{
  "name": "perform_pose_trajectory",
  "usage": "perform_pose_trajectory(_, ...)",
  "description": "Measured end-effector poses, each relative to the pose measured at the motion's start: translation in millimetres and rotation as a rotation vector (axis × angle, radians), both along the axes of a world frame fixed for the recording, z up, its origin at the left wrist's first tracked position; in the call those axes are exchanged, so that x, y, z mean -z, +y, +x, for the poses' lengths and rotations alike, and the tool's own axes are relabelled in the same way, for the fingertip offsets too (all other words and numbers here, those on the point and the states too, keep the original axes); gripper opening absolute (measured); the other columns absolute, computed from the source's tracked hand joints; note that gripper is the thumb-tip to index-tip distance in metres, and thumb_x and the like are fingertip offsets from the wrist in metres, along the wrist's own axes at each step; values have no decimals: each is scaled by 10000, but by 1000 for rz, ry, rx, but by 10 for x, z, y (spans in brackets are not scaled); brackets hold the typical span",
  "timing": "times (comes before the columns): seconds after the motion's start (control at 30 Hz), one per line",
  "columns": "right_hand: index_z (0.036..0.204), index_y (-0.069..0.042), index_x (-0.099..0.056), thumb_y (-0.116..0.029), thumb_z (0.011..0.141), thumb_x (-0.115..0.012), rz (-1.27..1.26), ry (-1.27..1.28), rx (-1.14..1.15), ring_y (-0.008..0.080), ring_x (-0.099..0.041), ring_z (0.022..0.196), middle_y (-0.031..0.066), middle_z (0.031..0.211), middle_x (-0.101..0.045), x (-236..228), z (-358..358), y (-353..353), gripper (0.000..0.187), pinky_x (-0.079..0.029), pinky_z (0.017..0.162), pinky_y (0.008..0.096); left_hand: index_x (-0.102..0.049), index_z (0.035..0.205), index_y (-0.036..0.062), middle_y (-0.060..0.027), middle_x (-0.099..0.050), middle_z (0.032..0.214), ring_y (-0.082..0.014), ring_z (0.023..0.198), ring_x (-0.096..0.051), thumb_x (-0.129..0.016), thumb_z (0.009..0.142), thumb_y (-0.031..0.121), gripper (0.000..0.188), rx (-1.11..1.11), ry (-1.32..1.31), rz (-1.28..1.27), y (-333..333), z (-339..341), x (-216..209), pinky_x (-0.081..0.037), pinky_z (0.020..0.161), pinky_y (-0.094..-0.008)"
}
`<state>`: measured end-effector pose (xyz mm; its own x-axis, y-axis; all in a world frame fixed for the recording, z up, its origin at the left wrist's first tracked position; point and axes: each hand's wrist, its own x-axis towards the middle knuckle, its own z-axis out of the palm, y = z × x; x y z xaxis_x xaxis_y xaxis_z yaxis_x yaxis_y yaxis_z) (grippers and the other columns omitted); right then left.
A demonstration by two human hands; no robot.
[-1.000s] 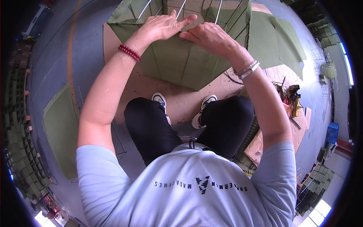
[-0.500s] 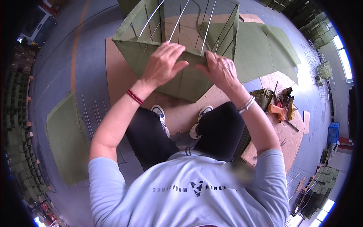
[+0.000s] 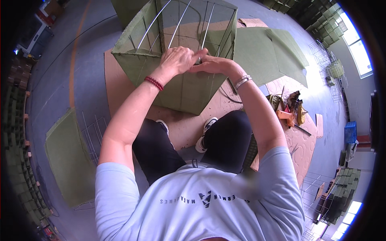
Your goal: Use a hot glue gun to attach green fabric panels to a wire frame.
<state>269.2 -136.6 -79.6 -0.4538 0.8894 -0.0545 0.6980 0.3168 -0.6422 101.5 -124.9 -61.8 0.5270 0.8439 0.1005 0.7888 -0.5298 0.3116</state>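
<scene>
In front of me stands a box of green fabric (image 3: 181, 90) over a wire frame, its top open and light metal wires (image 3: 181, 24) spanning it. My left hand (image 3: 177, 60), red beaded bracelet on the wrist, is closed over the near rim, fingers curled on the fabric edge. Against its fingertips, my right hand (image 3: 217, 65), with a silver bracelet, reaches in from the right, fingers and thumb closing at the same rim. A small shiny spot shows between the hands; what it is cannot be made out.
Brown cardboard (image 3: 114, 80) lies under the box. Flat green fabric (image 3: 265, 52) spreads to the right, near an orange-handled tool (image 3: 284, 116). Another green panel (image 3: 70, 156) lies left beside a wire grid (image 3: 90, 134). Green stacks (image 3: 18, 160) line the left side.
My hands have come together at the rim; they were apart before. My right hand has moved left and turned sideways. The whole scene has shifted slightly left in view.
</scene>
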Motion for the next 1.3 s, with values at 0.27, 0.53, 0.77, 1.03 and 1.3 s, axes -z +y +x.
perform_pose_trajectory(0.27, 854, 16, -589, -398, 864, -642, 650, 63, 7, 309, -615, 646, 164, 688, -613, -235, 431, -608, 418, -504, 664, 403, -589, 1141, 26, -108, -594, 1111, -292, 1096, -538, -518, 938, 327, 371, 118, -409, 594, -529, -602, 443, -340, 1051, -478)
perform_pose_trajectory(0.53, 769, -73, -560, -271, 887, -587, 630, -222, -19, 301, -604, 558, 110, 578, -593, -17, 276, -537, 232, -499, 635, 421, -563, 948, 80, -75, -562, 979, -273, 980, -528, -564, 899, 353, 277, 51, -457, 590, -266, -457, 547, -282, 1069, -515)
perform_pose_trajectory(0.77, 772, -74, -661, -271, 916, -515, 494, -213, -44, 280, -648, 611, 103, 603, -618, -218, -1136, -349, 285, -494, 557, 413, -603, 734, 93, -45, -607, 851, -235, 975, -553, -339, 995, 376, 466, -95, -564, 485, 438, -1324, 270, -191, 1110, -443)
perform_pose_trajectory(1.03, 772, -11, -688, -412, 941, -443, 279, -149, 1, 306, -686, 793, 170, 754, -682, -137, -1859, -92, 500, -527, 735, 421, -710, 901, 49, -69, -677, 996, -235, 1119, -547, -166, 1015, 493, 711, -178, -678, 148, 702, -1903, 377, -227, 1095, -381)
perform_pose_trajectory(1.3, 858, -41, -647, -320, 950, -497, 728, 265, 104, 355, -627, 759, 186, 753, -628, -387, -404, 502, 329, -493, 678, 446, -632, 1003, 8, -137, -660, 886, -282, 872, -640, -591, 917, 266, 275, -199, -419, 566, -561, -664, -58, -525, 727, -360)
